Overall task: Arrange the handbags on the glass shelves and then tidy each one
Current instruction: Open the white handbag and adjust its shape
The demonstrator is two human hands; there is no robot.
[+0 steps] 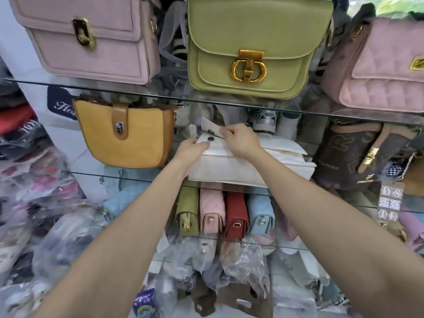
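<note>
A white handbag [250,166] lies flat on the middle glass shelf [128,177], between a mustard-yellow bag [125,138] and a brown patterned bag [358,157]. My left hand [192,149] presses on the white bag's left end beside a dark snap button. My right hand [241,140] pinches the white strap tab [210,127], which carries a second snap, and holds it lifted over the bag. On the upper shelf [160,94] stand a mauve bag [91,35], an olive-green bag [252,47] with a gold clasp, and a pink quilted bag [380,70].
On the lower shelf stand green, pink, red and light-blue bags [226,212] side by side. Plastic-wrapped goods [229,260] are piled on the floor below and at the left. A paper tag [391,200] hangs off the brown bag.
</note>
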